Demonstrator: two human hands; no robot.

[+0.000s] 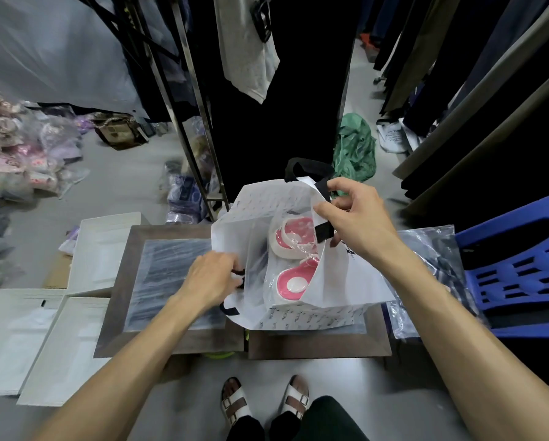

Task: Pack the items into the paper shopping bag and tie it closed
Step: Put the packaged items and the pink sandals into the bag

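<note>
Both hands, left hand (pixel 214 276) at 8 o'clock and right hand (pixel 351 218) at 2 o'clock, had fingers closed on the bag (pixel 330 281) edges, holding it open over the packed pink items (pixel 293 264).

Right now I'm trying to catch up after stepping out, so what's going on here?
A person is packing a white paper shopping bag that stands on a low table. The left hand grips the bag's near rim by a black handle, and the right hand holds the far side's black handle, keeping the mouth open. Pink and white items in clear plastic are already inside. The bag is not yet tied.
</note>
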